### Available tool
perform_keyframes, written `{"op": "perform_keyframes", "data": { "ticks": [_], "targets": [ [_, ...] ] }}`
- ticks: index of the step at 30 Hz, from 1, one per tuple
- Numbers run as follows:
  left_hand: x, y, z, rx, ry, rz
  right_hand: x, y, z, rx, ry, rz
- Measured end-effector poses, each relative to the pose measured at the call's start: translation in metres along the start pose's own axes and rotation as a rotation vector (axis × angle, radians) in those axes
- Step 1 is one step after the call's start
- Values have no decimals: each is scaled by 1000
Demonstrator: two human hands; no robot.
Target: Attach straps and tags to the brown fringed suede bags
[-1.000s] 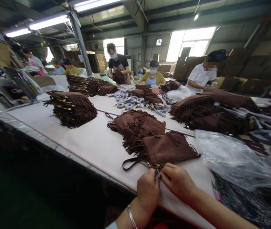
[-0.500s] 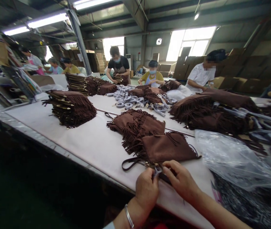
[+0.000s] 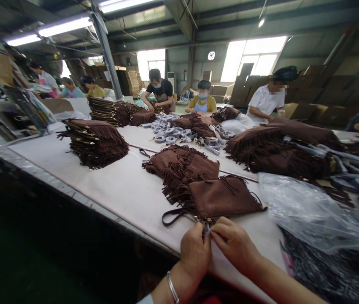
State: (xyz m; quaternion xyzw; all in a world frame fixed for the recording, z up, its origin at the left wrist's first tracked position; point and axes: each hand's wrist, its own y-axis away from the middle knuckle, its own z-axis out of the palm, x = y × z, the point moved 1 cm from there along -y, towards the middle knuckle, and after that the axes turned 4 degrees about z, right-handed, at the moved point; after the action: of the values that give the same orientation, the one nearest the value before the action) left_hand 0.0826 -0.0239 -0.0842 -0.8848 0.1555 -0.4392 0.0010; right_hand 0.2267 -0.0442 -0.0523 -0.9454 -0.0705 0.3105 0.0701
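Note:
Close to the table's front edge, my left hand [image 3: 195, 249] is closed on a small greyish wrapped piece [image 3: 206, 230] beside brass-coloured clasps [image 3: 203, 220]. My right hand [image 3: 234, 241] meets it from the right, its thumb and fingers pinched at the same piece. Just beyond both hands lies a brown pouch [image 3: 225, 196] with fringe, and a dark wrist loop [image 3: 173, 216] rests to its left. More brown fringed pouches [image 3: 185, 164] overlap behind it.
A stack of fringed pouches [image 3: 95, 143] stands at the left. Grey wrapped straps [image 3: 168, 131] lie mid-table. Clear plastic [image 3: 309, 207] and a brown pile [image 3: 280, 145] are at the right. Several people work across the table.
My right hand has shifted slightly left and closed in against my left fingertips. The dark strap seen under my right fingers is no longer visible. Across the table, a person in black leans lower.

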Motion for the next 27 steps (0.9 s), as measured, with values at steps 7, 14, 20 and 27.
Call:
{"op": "perform_keyframes", "data": {
  "ticks": [7,14,20,27],
  "targets": [
    [-3,2,4,-3,-68,41,6,-14,4,-113,-387,436],
    [-5,2,7,6,-104,49,2,-13,13,-16,-473,578],
    [-1,4,5,-8,-56,27,0,-9,8,112,-268,361],
    [1,2,1,-176,382,-168,4,-26,-19,189,-172,147]
  ]
}}
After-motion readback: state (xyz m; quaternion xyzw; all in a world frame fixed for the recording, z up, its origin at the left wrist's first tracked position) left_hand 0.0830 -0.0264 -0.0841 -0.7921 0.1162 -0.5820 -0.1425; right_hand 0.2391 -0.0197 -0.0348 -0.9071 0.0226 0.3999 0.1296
